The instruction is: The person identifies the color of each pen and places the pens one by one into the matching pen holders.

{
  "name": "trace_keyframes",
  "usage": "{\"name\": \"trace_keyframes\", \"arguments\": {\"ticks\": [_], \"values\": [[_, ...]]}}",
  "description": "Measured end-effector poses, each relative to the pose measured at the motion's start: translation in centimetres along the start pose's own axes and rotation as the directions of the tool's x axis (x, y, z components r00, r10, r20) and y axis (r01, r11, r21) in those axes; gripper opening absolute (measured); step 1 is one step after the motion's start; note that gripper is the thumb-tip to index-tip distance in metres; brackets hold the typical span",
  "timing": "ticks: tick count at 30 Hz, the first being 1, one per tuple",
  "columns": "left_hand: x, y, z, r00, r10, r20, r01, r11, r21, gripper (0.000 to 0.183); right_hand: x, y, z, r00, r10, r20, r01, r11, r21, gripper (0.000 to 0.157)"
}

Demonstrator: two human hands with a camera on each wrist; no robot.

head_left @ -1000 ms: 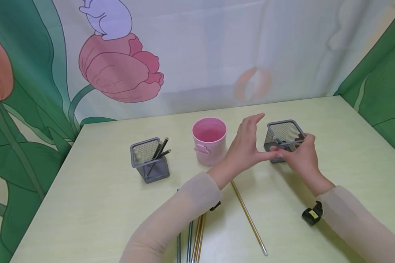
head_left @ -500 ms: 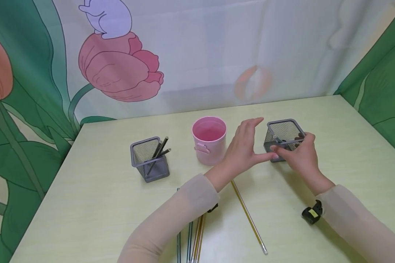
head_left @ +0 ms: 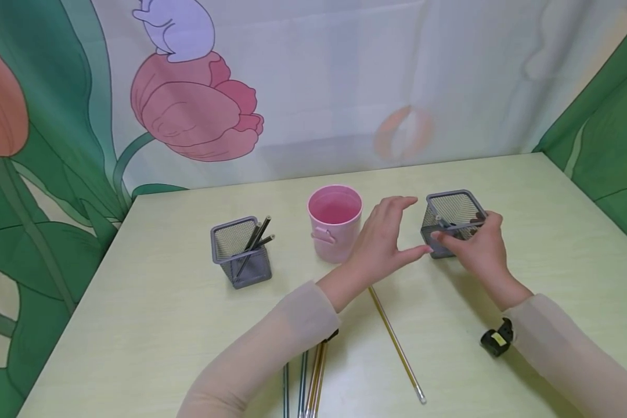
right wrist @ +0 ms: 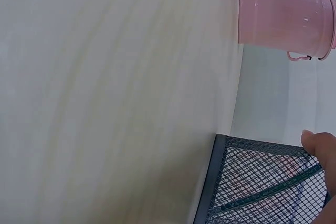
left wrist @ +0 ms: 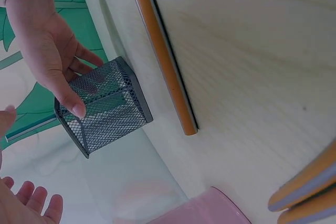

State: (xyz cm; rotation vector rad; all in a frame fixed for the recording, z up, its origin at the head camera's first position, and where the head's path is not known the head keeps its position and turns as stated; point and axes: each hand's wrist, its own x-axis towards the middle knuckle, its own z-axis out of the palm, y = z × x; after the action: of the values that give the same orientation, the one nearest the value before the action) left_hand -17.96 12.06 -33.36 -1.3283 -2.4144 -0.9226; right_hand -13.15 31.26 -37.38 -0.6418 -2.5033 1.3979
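My right hand (head_left: 480, 249) grips the near right side of a grey mesh pen holder (head_left: 429, 232), thumb on the near wall and fingers behind. The left wrist view shows this mesh holder (left wrist: 113, 124) upright on the table, a green pencil (left wrist: 32, 129) sticking out of its mouth. My left hand (head_left: 378, 244) is in the air between a pink bucket (head_left: 331, 247) and that holder, fingers extended and thumb spread, holding nothing. Its thumb tip points at the holder's near wall. Only part of the right hand (right wrist: 323, 156) appears in the right wrist view.
A second mesh pen holder (head_left: 248, 271) with several dark pencils (head_left: 263, 226) stands left of the bucket. One yellow pencil (head_left: 397, 345) lies alone in front. Several yellow and green pencils (head_left: 316, 383) lie near the front, partly under the left forearm. A printed curtain (head_left: 313, 87) hangs behind the table.
My left hand has drawn slightly back and left, its thumb moving away from the right thumb. The right hand keeps its hold on the pen holder, which has not moved.
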Motion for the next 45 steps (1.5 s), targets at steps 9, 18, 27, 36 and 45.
{"name": "trace_keyframes", "arguments": {"ticks": [9, 18, 27, 36, 45], "values": [[-0.7, -0.1, -0.4, 1.0, 0.029, 0.004, -0.029, 1.0, 0.007, 0.067, 0.1, 0.0, 0.0, 1.0, 0.002, -0.001, -0.002, 1.0, 0.0, 0.101], [-1.3, -0.1, -0.6, 0.999, 0.042, 0.006, -0.042, 0.999, 0.003, 0.053, 0.0, 0.3, 0.1, 1.0, 0.008, 0.003, -0.008, 1.0, -0.001, 0.103], [-1.9, -0.2, -1.0, 0.999, -0.002, 0.04, 0.002, 1.0, 0.0, 0.049, 0.0, 0.4, 0.0, 1.0, -0.002, -0.001, 0.002, 1.0, 0.001, 0.104], [-2.4, -0.1, -1.8, 0.992, -0.059, 0.11, 0.057, 0.998, 0.019, 0.045, 0.0, 0.2, 0.1, 1.0, 0.024, 0.005, -0.024, 1.0, 0.013, 0.105], [-3.4, -0.5, -2.6, 0.981, -0.121, 0.153, 0.114, 0.992, 0.053, 0.045, -0.1, 0.0, 0.1, 0.999, 0.032, 0.008, -0.032, 0.999, 0.001, 0.104]]}}
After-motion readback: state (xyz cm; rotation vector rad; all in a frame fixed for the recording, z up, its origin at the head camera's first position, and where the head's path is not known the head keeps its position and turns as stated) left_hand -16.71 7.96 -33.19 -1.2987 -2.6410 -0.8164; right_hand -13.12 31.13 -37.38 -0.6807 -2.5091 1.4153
